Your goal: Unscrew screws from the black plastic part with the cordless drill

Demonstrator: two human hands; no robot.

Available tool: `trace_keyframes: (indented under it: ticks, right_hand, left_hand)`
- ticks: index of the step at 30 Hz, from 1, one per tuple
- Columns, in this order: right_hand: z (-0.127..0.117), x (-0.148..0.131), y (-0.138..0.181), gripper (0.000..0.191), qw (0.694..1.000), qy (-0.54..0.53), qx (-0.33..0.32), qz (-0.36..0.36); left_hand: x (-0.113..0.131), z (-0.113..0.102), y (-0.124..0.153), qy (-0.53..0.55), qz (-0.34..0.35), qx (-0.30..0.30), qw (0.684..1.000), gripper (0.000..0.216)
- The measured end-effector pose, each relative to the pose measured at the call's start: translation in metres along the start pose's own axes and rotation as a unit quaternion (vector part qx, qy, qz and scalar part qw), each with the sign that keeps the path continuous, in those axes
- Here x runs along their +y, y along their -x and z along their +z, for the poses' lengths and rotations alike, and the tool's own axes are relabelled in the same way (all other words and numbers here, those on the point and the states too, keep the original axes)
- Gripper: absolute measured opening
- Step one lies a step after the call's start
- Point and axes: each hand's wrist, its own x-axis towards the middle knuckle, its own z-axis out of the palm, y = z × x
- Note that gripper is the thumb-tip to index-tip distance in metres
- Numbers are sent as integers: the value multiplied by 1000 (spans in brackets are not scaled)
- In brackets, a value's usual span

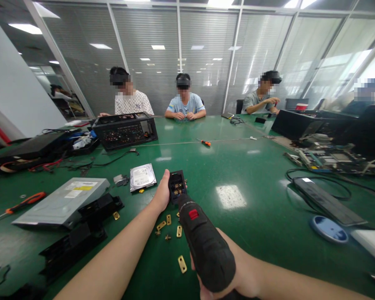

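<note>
My left hand (163, 192) is closed on a small black box (177, 180) with brass-coloured parts inside, holding it on the green table. My right hand (218, 266) grips a black power drill (203, 241) with a red switch on top. The drill's front end meets the near side of the box; its tip is hidden from me. Between my forearms lie several flat brass plates (182, 264) with holes and a few small screws (168, 237). A hard drive (143, 176) rests left of my left hand.
To the left are a silver optical drive (65, 200), black plastic brackets (71, 246) and an orange screwdriver (25, 203). A black computer case (125, 133) stands farther back. On the right lie a black adapter (328, 200), circuit boards (331, 158) and a blue disc (328, 229). Several people sit opposite.
</note>
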Motion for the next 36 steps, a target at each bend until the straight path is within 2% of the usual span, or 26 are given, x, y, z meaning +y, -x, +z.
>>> trace_keyframes:
  ticks: [4, 9, 20, 28, 36]
  right_hand:
    - [3, -12, 2, 75, 1000, 5, 24, 4]
    - [4, -20, 8, 68, 999, 8, 38, 2]
    - [4, -20, 10, 61, 1000, -11, 6, -11]
    - [-3, -6, 8, 54, 999, 19, -9, -44]
    - [1, -12, 9, 57, 1000, -3, -8, -21]
  left_hand:
    - [1, 1, 1, 6, -15, 8, 1000, 75]
    - [2, 2, 2, -6, -1, 7, 1000, 73]
    - [-1, 2, -1, -3, 3, -4, 1000, 74]
    - [-3, 2, -3, -11, 12, -4, 1000, 74]
    - [-3, 0, -5, -23, 13, -7, 1000, 77]
